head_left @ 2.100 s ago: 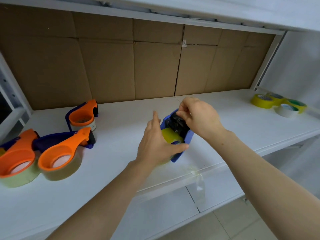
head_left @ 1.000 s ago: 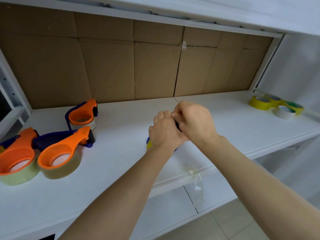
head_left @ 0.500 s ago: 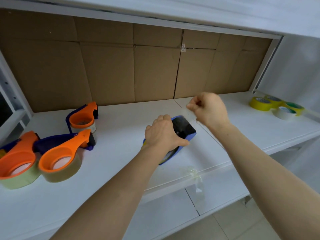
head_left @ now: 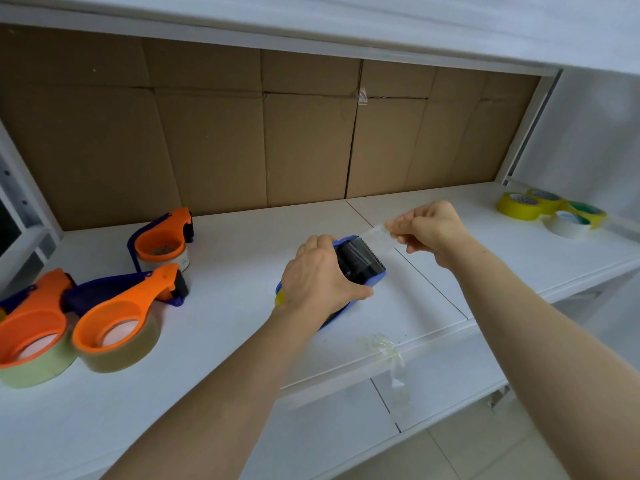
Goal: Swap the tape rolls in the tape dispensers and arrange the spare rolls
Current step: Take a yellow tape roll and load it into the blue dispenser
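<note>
Head: blue dispenser [head_left: 362,263], clear strip [head_left: 375,233]

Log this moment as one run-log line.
left hand: grips blue plastic tape dispenser on white shelf | right hand: pinches clear tape strip stretched from its cutter | yellow and white spare tape rolls: far right

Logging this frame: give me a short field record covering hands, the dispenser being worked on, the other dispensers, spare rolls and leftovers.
left hand: grips blue dispenser on shelf
right hand: pinches clear tape strip stretched from the dispenser's toothed end
orange dispensers: three, loaded, shelf's left side
spare rolls: yellow and white cluster, far right
scrap tape: crumpled at shelf's front edge
</note>
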`<action>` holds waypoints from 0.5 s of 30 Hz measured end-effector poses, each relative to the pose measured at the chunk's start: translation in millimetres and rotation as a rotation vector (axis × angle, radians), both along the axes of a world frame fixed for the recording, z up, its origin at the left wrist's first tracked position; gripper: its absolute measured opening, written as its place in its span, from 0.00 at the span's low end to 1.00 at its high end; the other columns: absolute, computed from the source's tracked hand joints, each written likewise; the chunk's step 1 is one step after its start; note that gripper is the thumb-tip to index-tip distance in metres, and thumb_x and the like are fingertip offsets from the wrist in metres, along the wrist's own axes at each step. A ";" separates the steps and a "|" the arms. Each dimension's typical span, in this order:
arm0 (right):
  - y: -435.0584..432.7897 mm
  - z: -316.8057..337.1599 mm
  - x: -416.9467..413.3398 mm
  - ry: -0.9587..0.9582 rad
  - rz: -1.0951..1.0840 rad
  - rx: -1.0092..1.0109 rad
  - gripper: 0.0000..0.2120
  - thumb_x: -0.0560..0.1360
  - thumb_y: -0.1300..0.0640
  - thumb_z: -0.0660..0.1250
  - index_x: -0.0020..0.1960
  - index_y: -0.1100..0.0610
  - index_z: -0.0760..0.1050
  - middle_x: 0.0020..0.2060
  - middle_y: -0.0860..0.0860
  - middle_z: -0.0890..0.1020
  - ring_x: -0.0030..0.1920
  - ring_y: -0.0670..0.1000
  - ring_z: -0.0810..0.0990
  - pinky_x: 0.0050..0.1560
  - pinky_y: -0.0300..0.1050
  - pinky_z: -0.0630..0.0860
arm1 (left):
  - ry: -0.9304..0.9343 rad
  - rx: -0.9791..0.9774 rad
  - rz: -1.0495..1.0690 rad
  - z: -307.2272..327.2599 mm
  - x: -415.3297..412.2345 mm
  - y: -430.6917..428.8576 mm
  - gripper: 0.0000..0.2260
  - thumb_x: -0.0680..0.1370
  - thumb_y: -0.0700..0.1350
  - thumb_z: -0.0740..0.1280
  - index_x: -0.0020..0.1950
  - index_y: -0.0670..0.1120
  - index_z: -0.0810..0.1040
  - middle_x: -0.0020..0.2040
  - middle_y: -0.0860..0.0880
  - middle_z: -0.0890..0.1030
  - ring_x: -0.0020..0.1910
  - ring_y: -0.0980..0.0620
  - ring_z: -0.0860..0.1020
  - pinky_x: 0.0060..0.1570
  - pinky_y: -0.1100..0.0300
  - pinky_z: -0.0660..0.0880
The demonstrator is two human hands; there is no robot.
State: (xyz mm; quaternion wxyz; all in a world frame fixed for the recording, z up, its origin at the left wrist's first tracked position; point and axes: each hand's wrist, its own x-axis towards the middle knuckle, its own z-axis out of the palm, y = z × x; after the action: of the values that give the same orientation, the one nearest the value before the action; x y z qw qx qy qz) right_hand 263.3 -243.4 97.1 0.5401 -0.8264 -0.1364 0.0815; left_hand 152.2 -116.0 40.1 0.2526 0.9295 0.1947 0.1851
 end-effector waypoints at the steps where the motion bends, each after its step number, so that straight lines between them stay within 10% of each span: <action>1: 0.7 -3.6 1.0 0.033 0.000 0.016 0.07 0.71 0.66 0.70 0.35 0.62 0.77 0.28 0.56 0.77 0.21 0.45 0.71 0.22 0.34 0.71 | -0.007 -0.012 0.001 -0.4 -0.9 0.3 0.35 0.60 0.60 0.76 0.61 0.48 0.69 0.57 0.52 0.73 0.56 0.51 0.72 0.42 0.59 0.68; 15: 48.2 -62.5 -40.4 0.643 0.191 0.430 0.14 0.76 0.64 0.55 0.43 0.62 0.80 0.35 0.56 0.84 0.35 0.51 0.83 0.35 0.41 0.80 | -0.170 -0.211 0.031 -6.2 -25.2 17.4 0.36 0.58 0.61 0.77 0.61 0.53 0.69 0.56 0.57 0.71 0.55 0.55 0.72 0.47 0.59 0.71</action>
State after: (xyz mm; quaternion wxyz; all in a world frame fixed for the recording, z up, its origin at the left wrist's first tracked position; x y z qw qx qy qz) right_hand 222.9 -195.2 34.5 0.7059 -0.6104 -0.0505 0.3556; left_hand 127.0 -98.6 33.9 0.3616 0.8757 0.2052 0.2457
